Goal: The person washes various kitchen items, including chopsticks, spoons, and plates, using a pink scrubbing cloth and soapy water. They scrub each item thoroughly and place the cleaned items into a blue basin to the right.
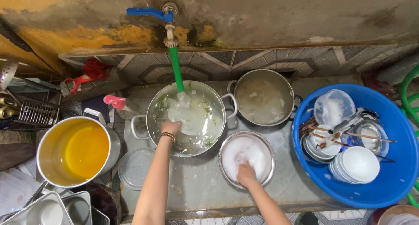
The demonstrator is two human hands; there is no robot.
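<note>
Blue plastic tub (384, 181), right: stacked white bowls, utensils, a clear container.

Large steel pot (187, 118), centre, under a green hose (176, 70) from the tap, part filled with water. In it lies a clear plastic lid (187, 116); the left hand (170, 128) grips its near edge, fingers closed on the rim. Likely light, springy and slick when wet, so best held by the rim.

Second pot (264, 97), behind, murky water.

Pot of yellow liquid (74, 151), left.

Shallow steel bowl (246, 158), full of white suds. The right hand (245, 172) is sunk in the foam; how far it is curled, and whether it holds anything, cannot be told.
</note>
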